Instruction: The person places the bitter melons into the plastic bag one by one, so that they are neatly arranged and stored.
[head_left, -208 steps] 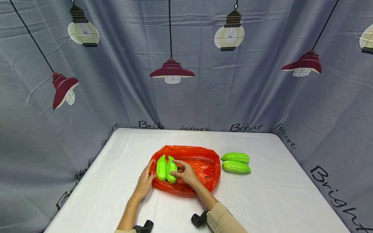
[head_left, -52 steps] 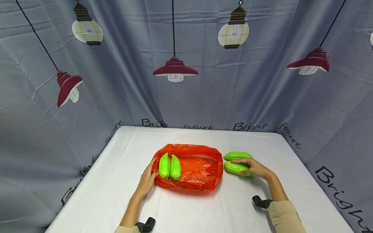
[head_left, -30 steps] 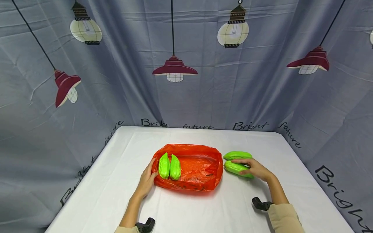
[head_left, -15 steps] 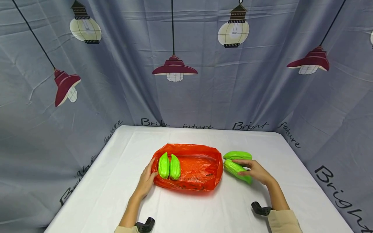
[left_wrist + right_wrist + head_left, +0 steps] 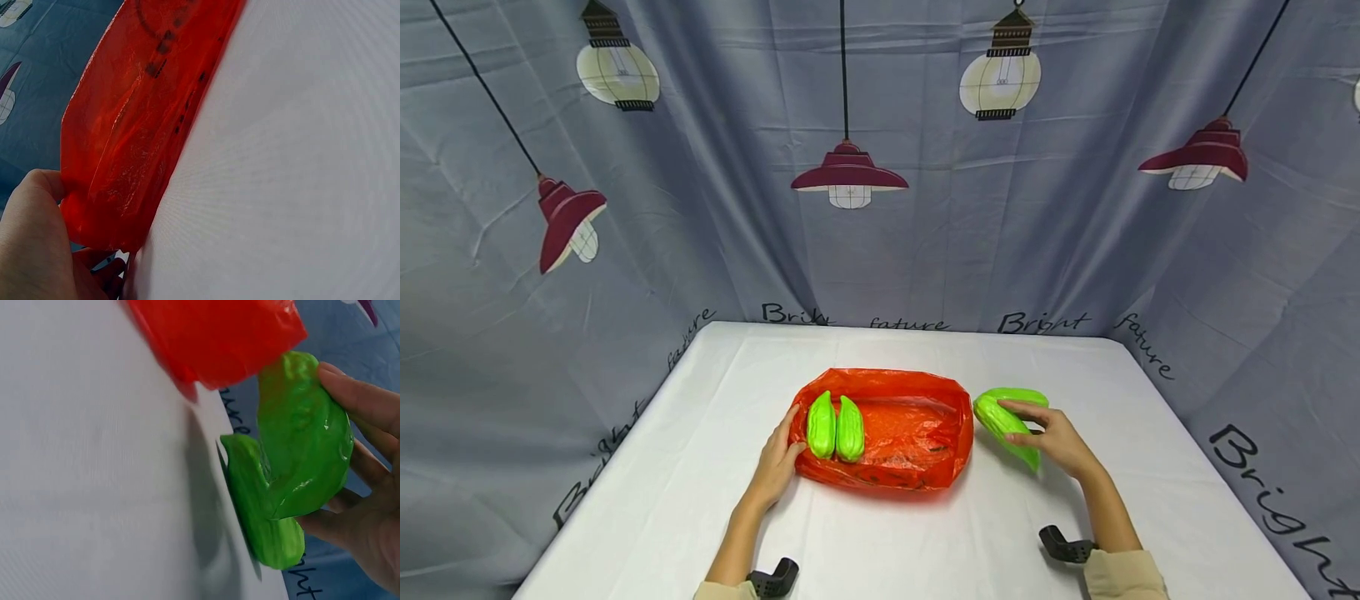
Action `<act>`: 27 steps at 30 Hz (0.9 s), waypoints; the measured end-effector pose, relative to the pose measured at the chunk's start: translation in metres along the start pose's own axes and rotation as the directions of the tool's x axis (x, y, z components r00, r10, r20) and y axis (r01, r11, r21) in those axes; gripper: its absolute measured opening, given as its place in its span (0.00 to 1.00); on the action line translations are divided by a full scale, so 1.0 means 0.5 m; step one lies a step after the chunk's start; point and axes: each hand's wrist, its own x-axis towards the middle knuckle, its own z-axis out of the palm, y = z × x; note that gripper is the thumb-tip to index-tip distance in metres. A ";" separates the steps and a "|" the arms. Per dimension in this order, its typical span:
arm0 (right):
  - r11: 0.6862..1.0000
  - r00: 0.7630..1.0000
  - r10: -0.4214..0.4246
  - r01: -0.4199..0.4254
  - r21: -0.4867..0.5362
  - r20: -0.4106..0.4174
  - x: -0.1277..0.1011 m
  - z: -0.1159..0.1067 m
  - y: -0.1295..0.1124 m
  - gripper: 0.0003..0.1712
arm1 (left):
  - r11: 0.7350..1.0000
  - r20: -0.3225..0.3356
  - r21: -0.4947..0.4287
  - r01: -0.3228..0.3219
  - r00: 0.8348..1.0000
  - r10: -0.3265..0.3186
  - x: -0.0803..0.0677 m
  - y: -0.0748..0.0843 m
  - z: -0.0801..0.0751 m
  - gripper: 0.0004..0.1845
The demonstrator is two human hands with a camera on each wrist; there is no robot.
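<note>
A red plastic bag (image 5: 917, 429) lies opened wide on the table, two bright green ribbed bitter melons (image 5: 850, 429) side by side at its left end. My left hand (image 5: 775, 458) grips the bag's left rim, thumb on the near side in the left wrist view, other fingers partly hidden behind the plastic. Beyond the bag's right end, my right hand (image 5: 1060, 442) holds another bitter melon (image 5: 306, 437) between thumb and fingers, raised off the table and slanted. Behind it a further bitter melon (image 5: 256, 500) rests on the cloth, mostly covered in the head view.
The table (image 5: 700, 433) wears a white cloth. Grey curtains (image 5: 715, 167) printed with lamps and lettering stand around its back and sides. A black wrist mount (image 5: 775, 577) is on each forearm.
The right hand has gone from the melons in the bag to those at right, taken hold of the nearer one, turned it slantwise and lifted it. The left hand stays at the bag's rim.
</note>
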 end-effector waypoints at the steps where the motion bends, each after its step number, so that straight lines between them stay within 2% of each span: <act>1: 1.000 1.000 0.003 -0.003 0.001 -0.016 0.000 0.001 -0.004 0.33 | 1.000 -0.001 -0.001 -0.001 1.000 0.001 0.001 0.000 0.000 0.34; 6: 0.999 0.995 0.029 -0.027 0.021 -0.092 -0.004 0.007 -0.023 0.33 | 1.000 0.004 -0.005 0.003 1.000 -0.003 0.002 0.001 -0.001 0.35; 11: 0.997 0.983 0.014 0.001 0.082 -0.182 -0.007 0.022 -0.054 0.33 | 1.000 0.008 -0.001 0.003 1.000 -0.003 0.001 0.001 -0.001 0.34; 16: 0.991 0.958 0.029 0.011 0.136 -0.286 -0.007 0.038 -0.090 0.33 | 1.000 -0.005 0.004 -0.008 1.000 0.008 0.001 0.000 -0.002 0.34; 21: 0.975 0.922 0.097 -0.012 0.222 -0.375 -0.001 0.057 -0.115 0.34 | 1.000 -0.002 0.000 -0.002 1.000 0.002 -0.001 0.001 -0.001 0.34; 24: 0.965 0.910 0.119 -0.011 0.264 -0.398 0.009 0.073 -0.127 0.34 | 1.000 0.000 0.005 0.004 1.000 -0.004 -0.001 0.001 -0.001 0.34; 27: 0.958 0.908 0.121 -0.001 0.287 -0.402 0.022 0.091 -0.138 0.34 | 1.000 0.000 0.013 0.003 1.000 -0.003 0.000 0.002 -0.002 0.34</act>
